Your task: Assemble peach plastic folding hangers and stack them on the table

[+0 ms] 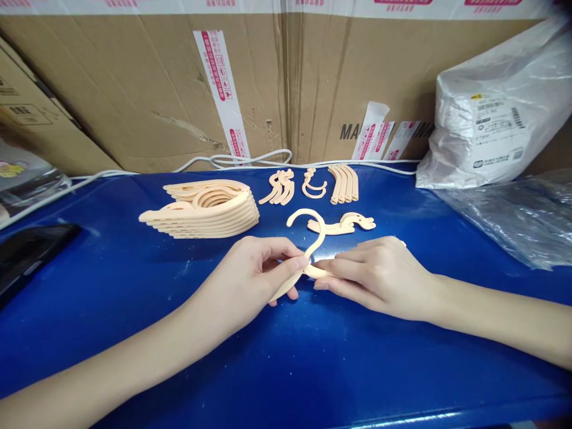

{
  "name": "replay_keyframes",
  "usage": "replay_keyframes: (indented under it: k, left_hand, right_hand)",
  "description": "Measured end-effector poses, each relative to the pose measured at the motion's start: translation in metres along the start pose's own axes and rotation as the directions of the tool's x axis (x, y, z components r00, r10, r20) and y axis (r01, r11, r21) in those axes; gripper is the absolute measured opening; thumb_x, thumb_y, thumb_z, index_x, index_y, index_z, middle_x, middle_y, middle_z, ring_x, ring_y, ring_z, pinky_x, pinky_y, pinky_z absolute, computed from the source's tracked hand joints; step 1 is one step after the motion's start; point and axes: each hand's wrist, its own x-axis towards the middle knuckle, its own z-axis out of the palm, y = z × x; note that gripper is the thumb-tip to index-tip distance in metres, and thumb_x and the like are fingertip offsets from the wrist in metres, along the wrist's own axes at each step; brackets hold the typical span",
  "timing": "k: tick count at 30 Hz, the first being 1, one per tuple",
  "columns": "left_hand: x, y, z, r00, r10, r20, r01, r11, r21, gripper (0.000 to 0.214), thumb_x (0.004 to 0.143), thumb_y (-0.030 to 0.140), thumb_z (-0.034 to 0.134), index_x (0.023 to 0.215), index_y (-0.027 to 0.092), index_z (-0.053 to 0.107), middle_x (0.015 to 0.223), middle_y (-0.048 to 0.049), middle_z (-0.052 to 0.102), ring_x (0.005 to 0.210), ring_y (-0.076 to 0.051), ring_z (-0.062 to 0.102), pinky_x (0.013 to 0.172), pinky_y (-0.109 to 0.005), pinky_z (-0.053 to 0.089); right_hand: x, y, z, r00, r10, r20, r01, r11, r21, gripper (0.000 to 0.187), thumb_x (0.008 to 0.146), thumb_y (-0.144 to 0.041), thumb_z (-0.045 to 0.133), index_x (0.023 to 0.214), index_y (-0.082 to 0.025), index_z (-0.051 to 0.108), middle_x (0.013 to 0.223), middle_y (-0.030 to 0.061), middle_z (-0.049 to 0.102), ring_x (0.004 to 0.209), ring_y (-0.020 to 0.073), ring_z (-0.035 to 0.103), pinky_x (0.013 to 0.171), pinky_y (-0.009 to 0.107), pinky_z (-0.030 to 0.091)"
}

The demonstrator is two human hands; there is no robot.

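Note:
Between my two hands is a cream plastic clothes hanger (316, 238), its hook curving up and to the left. My left hand (257, 268) pinches it at the base of the hook and along the left arm. On the other side my right hand (375, 277) grips the short right arm, whose outer end the fingers hide. Just behind lies a loose cream hanger piece (342, 225) with an animal-like shape at one end. A neat stack of folded cream hangers (210, 211) rests beyond my left hand.
Farther back lie curved arm pieces (344, 183), hook pieces (315, 185) and a small bunch of hanger parts (279, 187). A white cable (250, 159) runs along the cardboard boxes (156, 89). A plastic-wrapped parcel (487, 113) stands right; a black phone-like object (36, 256) lies left.

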Motion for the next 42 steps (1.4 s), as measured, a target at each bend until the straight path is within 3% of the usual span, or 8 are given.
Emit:
replay_keyframes:
  k: [4,10,18,22,24,29,34,42]
  left_hand:
    - [-0.002,-0.005,0.000,0.993,0.115,-0.021,-0.107,0.964,0.243,0.027,0.095,0.041,0.049,0.088,0.020,0.064,0.055,0.0043,0.059,0.050,-0.011,0.053,0.049,-0.020,0.038]
    - [-0.004,-0.008,0.001,0.954,0.295,0.043,-0.269,0.788,0.554,0.025,0.099,0.037,0.041,0.095,0.022,0.059,0.072,0.0031,0.062,0.064,-0.013,0.057,0.056,-0.022,0.034]
    - [-0.002,-0.007,-0.007,0.947,0.295,0.124,-0.305,0.717,0.626,0.030,0.099,0.047,0.041,0.092,0.022,0.057,0.063,0.0051,0.055,0.054,-0.012,0.049,0.053,-0.022,0.028]
    - [0.000,-0.008,-0.008,0.940,0.323,0.109,-0.318,0.714,0.624,0.032,0.099,0.048,0.041,0.092,0.022,0.058,0.062,0.0050,0.055,0.053,-0.012,0.049,0.052,-0.021,0.028]
    - [0.000,-0.009,-0.007,0.934,0.346,0.087,-0.320,0.704,0.634,0.034,0.099,0.049,0.041,0.089,0.021,0.057,0.059,0.0055,0.053,0.051,-0.011,0.047,0.050,-0.021,0.026]
    - [-0.002,-0.013,-0.004,0.909,0.410,0.072,-0.353,0.669,0.654,0.034,0.098,0.050,0.042,0.083,0.022,0.053,0.057,0.0065,0.054,0.047,-0.011,0.047,0.049,-0.022,0.025]
    - [-0.002,-0.017,-0.001,0.857,0.506,0.093,-0.398,0.537,0.744,0.037,0.100,0.051,0.039,0.086,0.021,0.054,0.066,0.0042,0.063,0.046,-0.010,0.050,0.047,-0.023,0.024]
    - [-0.002,-0.010,0.008,0.735,0.632,0.246,-0.492,0.247,0.835,0.031,0.102,0.036,0.038,0.102,0.017,0.062,0.082,-0.0034,0.068,0.077,-0.019,0.060,0.061,-0.028,0.039]
  right_hand:
    - [0.002,0.001,0.000,1.000,0.002,-0.002,-0.001,0.998,0.058,0.037,0.101,-0.035,0.045,0.080,-0.017,0.070,0.066,-0.0009,0.069,0.055,0.0110,0.061,0.053,0.027,0.034]
    - [0.002,0.000,-0.001,0.995,0.050,-0.082,-0.046,0.998,0.049,0.034,0.096,-0.042,0.055,0.077,-0.017,0.069,0.066,0.0001,0.067,0.060,0.0128,0.062,0.059,0.029,0.035]
    - [0.004,0.001,-0.003,0.962,0.163,-0.221,-0.156,0.987,0.048,0.042,0.083,-0.059,0.064,0.083,-0.017,0.056,0.081,0.0044,0.064,0.073,0.0173,0.058,0.070,0.032,0.043]
    - [0.002,0.002,-0.004,0.932,0.159,-0.327,-0.153,0.987,0.044,0.043,0.083,-0.055,0.066,0.100,-0.017,0.054,0.104,0.0124,0.061,0.095,0.0232,0.059,0.074,0.034,0.049]
    - [0.002,0.003,-0.005,0.929,0.128,-0.348,-0.132,0.991,0.014,0.038,0.085,-0.051,0.066,0.100,-0.018,0.055,0.100,0.0110,0.062,0.092,0.0230,0.060,0.072,0.035,0.048]
    - [0.002,0.002,-0.007,0.951,0.101,-0.291,-0.096,0.995,0.032,0.018,0.095,-0.033,0.055,0.097,-0.017,0.063,0.066,-0.0016,0.063,0.064,0.0132,0.061,0.067,0.030,0.042]
    - [0.002,0.002,-0.010,0.965,0.127,-0.231,-0.117,0.991,0.057,0.020,0.097,-0.028,0.053,0.094,-0.017,0.068,0.079,0.0028,0.072,0.072,0.0151,0.064,0.067,0.029,0.042]
    - [0.009,0.021,-0.033,0.923,0.379,-0.057,-0.376,0.924,0.068,0.017,0.095,-0.033,0.052,0.087,-0.021,0.061,0.083,0.0011,0.064,0.075,0.0153,0.057,0.065,0.027,0.039]
